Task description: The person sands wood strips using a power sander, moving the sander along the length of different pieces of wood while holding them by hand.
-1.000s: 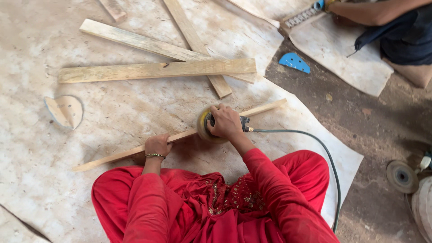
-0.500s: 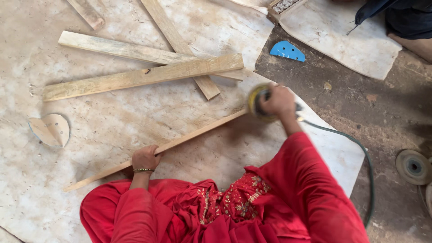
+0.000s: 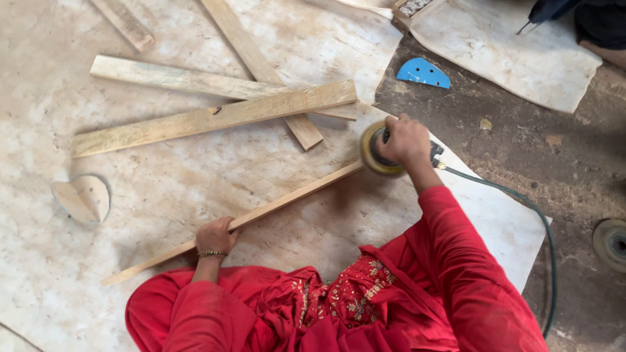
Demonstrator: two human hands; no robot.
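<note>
A long thin wooden strip (image 3: 287,198) lies slanted across a pale sheet on the floor. My left hand (image 3: 215,236) presses down on its lower part, a bracelet at the wrist. At the strip's upper right end, my right hand (image 3: 404,140) grips a corded disc sander (image 3: 375,151) with a yellow-rimmed pad. The pad rests on the strip's end. Both arms are in red sleeves.
Several wider planks (image 3: 215,117) lie crossed above the strip. A blue curved piece (image 3: 424,73) sits on the dirt floor at upper right. The sander's cable (image 3: 521,202) curves right. A round disc (image 3: 610,242) lies at the right edge. Another person's dark clothing (image 3: 600,19) shows top right.
My right hand has slid the sander up along the strip from near its middle to its upper right end. My left hand stays pressed on the strip's lower part.
</note>
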